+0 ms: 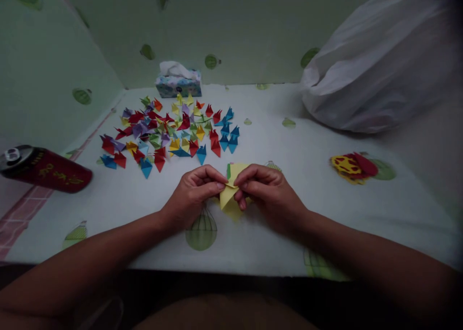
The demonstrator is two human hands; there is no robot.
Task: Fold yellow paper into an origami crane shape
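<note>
Between my two hands is a piece of yellow origami paper, partly folded, with a pointed end toward me. The thumb and forefinger of my left hand pinch its left side. My right hand pinches the upper right side, its other fingers curled below. Under and behind the held piece lie more yellow paper sheets, with a green edge showing at their left. My fingers cover part of the fold. Beyond my left hand, many small folded paper cranes in red, blue, yellow, purple and green are spread over the table.
A flowery tissue box stands at the back wall. At the left, a dark red can appears tilted near the table edge. A large white plastic bag fills the back right. Red and yellow cut-out pieces lie on the right.
</note>
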